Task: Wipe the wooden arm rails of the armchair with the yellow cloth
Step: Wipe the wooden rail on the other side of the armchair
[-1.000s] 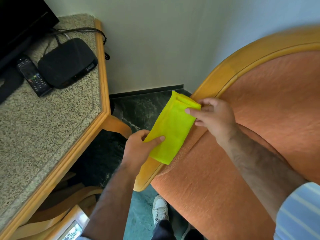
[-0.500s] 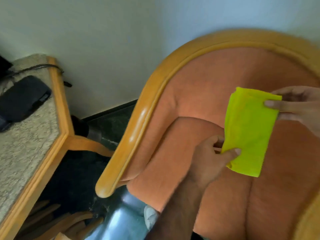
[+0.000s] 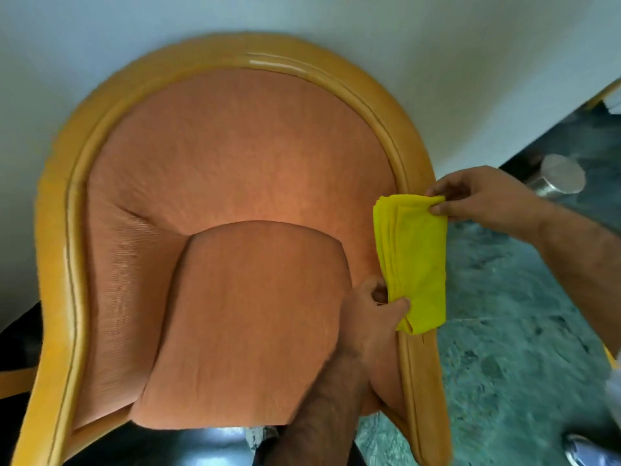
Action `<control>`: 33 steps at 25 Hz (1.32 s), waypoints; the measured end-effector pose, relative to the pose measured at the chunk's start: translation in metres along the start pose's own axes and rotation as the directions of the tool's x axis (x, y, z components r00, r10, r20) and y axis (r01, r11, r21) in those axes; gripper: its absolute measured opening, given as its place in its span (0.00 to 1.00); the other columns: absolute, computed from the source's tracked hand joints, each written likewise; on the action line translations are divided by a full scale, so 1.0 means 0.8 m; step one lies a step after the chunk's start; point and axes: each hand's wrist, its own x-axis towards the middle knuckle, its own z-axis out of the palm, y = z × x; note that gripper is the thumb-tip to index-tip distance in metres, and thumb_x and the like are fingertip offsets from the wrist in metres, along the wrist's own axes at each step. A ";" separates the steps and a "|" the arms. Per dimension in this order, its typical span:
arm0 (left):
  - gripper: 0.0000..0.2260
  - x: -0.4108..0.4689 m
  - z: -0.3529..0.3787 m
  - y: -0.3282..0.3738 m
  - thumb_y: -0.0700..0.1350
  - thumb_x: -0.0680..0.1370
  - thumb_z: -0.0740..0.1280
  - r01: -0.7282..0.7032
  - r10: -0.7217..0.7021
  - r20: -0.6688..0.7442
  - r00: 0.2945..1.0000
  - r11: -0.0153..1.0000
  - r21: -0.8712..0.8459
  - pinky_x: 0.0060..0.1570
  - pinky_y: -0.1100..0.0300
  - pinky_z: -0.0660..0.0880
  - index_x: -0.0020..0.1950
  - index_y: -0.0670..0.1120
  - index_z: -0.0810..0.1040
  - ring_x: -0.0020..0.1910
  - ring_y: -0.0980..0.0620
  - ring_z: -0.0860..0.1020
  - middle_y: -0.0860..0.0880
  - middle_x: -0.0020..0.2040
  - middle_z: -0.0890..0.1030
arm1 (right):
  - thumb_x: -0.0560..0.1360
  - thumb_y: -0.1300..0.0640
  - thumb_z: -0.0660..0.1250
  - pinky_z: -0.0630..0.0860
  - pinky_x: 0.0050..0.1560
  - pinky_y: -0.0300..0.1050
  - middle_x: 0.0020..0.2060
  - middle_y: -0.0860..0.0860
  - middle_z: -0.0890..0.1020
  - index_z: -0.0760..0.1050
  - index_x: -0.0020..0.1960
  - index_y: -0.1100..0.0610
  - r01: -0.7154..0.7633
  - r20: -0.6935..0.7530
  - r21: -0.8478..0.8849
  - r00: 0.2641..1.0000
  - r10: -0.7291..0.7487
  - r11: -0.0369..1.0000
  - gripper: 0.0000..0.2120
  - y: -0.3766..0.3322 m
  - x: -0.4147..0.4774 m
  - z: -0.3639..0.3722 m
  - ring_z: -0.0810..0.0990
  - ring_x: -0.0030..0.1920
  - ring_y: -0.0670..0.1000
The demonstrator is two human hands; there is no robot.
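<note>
The armchair fills the head view, with orange upholstery (image 3: 235, 169) and a curved wooden rail (image 3: 70, 210) running around the back and both arms. A folded yellow cloth (image 3: 415, 260) lies lengthwise over the right arm rail (image 3: 420, 381). My right hand (image 3: 477, 196) pinches the cloth's far end. My left hand (image 3: 374, 311) grips its near end with the thumb on top. The rail under the cloth is hidden.
A white wall stands behind the chair. Green marble floor (image 3: 510, 331) lies to the right, with a round metal canister (image 3: 559, 178) near the wall. A shoe tip (image 3: 584, 449) shows at the bottom right. Dark furniture sits at the lower left.
The view swung right from the granite table and left arm rail to the whole chair. Both hands carried the cloth across the seat onto the right arm rail.
</note>
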 end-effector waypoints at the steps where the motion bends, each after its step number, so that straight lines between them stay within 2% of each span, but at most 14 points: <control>1: 0.05 0.003 0.009 -0.010 0.39 0.75 0.77 0.020 -0.021 0.012 1.000 0.999 0.036 0.45 0.49 0.82 0.48 0.45 0.83 0.38 0.56 0.81 0.50 0.39 0.83 | 0.73 0.64 0.77 0.81 0.46 0.34 0.46 0.51 0.88 0.85 0.50 0.49 0.000 -0.011 0.004 1.000 0.000 1.000 0.12 0.017 -0.007 0.000 0.87 0.46 0.44; 4: 0.08 0.008 0.026 -0.041 0.41 0.73 0.79 0.090 -0.096 0.039 0.995 0.986 0.138 0.47 0.37 0.83 0.48 0.41 0.83 0.43 0.41 0.84 0.38 0.43 0.85 | 0.72 0.65 0.78 0.78 0.40 0.26 0.44 0.46 0.88 0.85 0.47 0.48 -0.044 -0.020 0.037 0.999 0.045 0.998 0.13 0.061 -0.028 0.007 0.86 0.40 0.37; 7: 0.11 0.008 0.043 -0.072 0.38 0.72 0.79 0.215 -0.232 0.073 0.970 0.958 0.188 0.49 0.31 0.82 0.47 0.38 0.79 0.51 0.30 0.84 0.28 0.52 0.82 | 0.71 0.64 0.79 0.81 0.54 0.41 0.44 0.47 0.88 0.86 0.51 0.50 -0.105 0.006 -0.014 0.994 0.105 0.994 0.12 0.098 -0.048 0.025 0.87 0.47 0.47; 9: 0.12 0.003 0.054 -0.087 0.37 0.72 0.80 0.267 -0.292 0.091 0.952 0.939 0.217 0.50 0.31 0.82 0.46 0.42 0.77 0.54 0.31 0.84 0.29 0.56 0.82 | 0.72 0.64 0.79 0.81 0.57 0.45 0.43 0.45 0.87 0.86 0.50 0.49 -0.124 0.027 -0.032 0.992 0.125 0.992 0.12 0.117 -0.059 0.040 0.86 0.47 0.47; 11: 0.13 -0.005 0.061 -0.094 0.39 0.72 0.80 0.284 -0.313 0.097 0.945 0.930 0.235 0.51 0.35 0.83 0.49 0.42 0.78 0.54 0.34 0.84 0.32 0.56 0.83 | 0.73 0.63 0.78 0.80 0.55 0.42 0.45 0.43 0.86 0.84 0.52 0.47 -0.145 0.026 -0.025 0.989 0.145 0.989 0.13 0.127 -0.064 0.052 0.85 0.50 0.47; 14: 0.16 -0.008 0.047 -0.064 0.54 0.70 0.81 0.167 -0.242 0.105 0.965 0.868 0.468 0.44 0.54 0.81 0.48 0.48 0.79 0.46 0.47 0.84 0.47 0.47 0.84 | 0.76 0.60 0.74 0.73 0.70 0.49 0.69 0.55 0.78 0.72 0.74 0.53 -0.080 -0.254 -0.113 0.966 0.049 0.990 0.27 0.133 -0.082 0.089 0.75 0.72 0.56; 16: 0.19 0.007 0.030 -0.027 0.63 0.72 0.76 -0.081 0.074 0.041 0.996 0.717 0.692 0.40 0.56 0.74 0.50 0.50 0.79 0.45 0.49 0.81 0.49 0.48 0.83 | 0.80 0.55 0.67 0.61 0.80 0.54 0.80 0.57 0.64 0.59 0.82 0.57 0.015 -0.525 -0.189 0.843 -0.114 0.982 0.34 0.133 -0.117 0.136 0.60 0.82 0.57; 17: 0.18 0.021 0.024 -0.005 0.62 0.76 0.72 -0.252 0.340 0.046 0.939 0.591 0.766 0.43 0.53 0.75 0.51 0.48 0.79 0.48 0.47 0.80 0.46 0.50 0.83 | 0.81 0.52 0.63 0.57 0.82 0.55 0.83 0.57 0.59 0.54 0.83 0.58 0.037 -0.561 -0.218 0.813 -0.156 0.975 0.34 0.132 -0.136 0.169 0.55 0.84 0.57; 19: 0.17 0.062 0.026 0.034 0.55 0.82 0.66 -0.533 0.714 0.231 0.661 0.231 0.814 0.62 0.45 0.76 0.59 0.42 0.80 0.64 0.39 0.79 0.39 0.62 0.82 | 0.83 0.45 0.57 0.56 0.83 0.61 0.84 0.58 0.53 0.50 0.84 0.62 -0.009 -0.522 -0.217 0.846 -0.108 0.976 0.36 0.132 -0.160 0.233 0.50 0.85 0.57; 20: 0.20 0.088 0.031 0.053 0.54 0.84 0.62 -0.582 0.736 0.365 0.571 0.049 0.812 0.72 0.41 0.70 0.65 0.40 0.79 0.73 0.37 0.74 0.37 0.70 0.79 | 0.83 0.42 0.56 0.58 0.82 0.63 0.84 0.59 0.53 0.51 0.83 0.64 -0.067 -0.512 -0.198 0.858 -0.045 0.978 0.37 0.133 -0.161 0.257 0.50 0.85 0.58; 21: 0.24 0.115 0.035 0.066 0.55 0.86 0.57 -0.582 0.681 0.480 0.552 -0.097 0.807 0.78 0.39 0.62 0.71 0.39 0.76 0.79 0.38 0.66 0.38 0.77 0.73 | 0.83 0.40 0.55 0.58 0.81 0.64 0.84 0.60 0.54 0.51 0.83 0.65 -0.128 -0.519 -0.184 0.855 0.014 0.974 0.39 0.133 -0.156 0.271 0.51 0.84 0.59; 24: 0.33 0.177 0.038 0.078 0.62 0.86 0.45 -0.520 0.439 0.661 0.608 -0.409 0.750 0.83 0.39 0.47 0.82 0.41 0.61 0.85 0.43 0.52 0.44 0.85 0.58 | 0.83 0.37 0.55 0.56 0.83 0.61 0.84 0.60 0.53 0.48 0.83 0.64 -0.230 -0.569 -0.194 0.818 0.081 0.954 0.41 0.133 -0.125 0.282 0.51 0.84 0.58; 29: 0.31 0.203 0.030 0.059 0.61 0.87 0.47 -0.521 0.578 0.701 0.418 -0.480 0.706 0.81 0.36 0.54 0.81 0.40 0.63 0.83 0.42 0.60 0.43 0.82 0.66 | 0.84 0.39 0.58 0.61 0.81 0.62 0.82 0.66 0.58 0.54 0.81 0.67 -0.237 -0.628 -0.202 0.776 0.060 0.950 0.39 0.134 -0.103 0.283 0.57 0.83 0.62; 33: 0.30 0.204 0.029 0.057 0.59 0.87 0.48 -0.535 0.607 0.703 0.371 -0.479 0.696 0.80 0.35 0.56 0.81 0.40 0.64 0.82 0.42 0.62 0.43 0.81 0.67 | 0.85 0.42 0.55 0.56 0.83 0.58 0.85 0.60 0.49 0.47 0.84 0.63 -0.189 -0.548 -0.391 0.834 -0.063 0.901 0.37 0.144 -0.142 0.304 0.48 0.85 0.57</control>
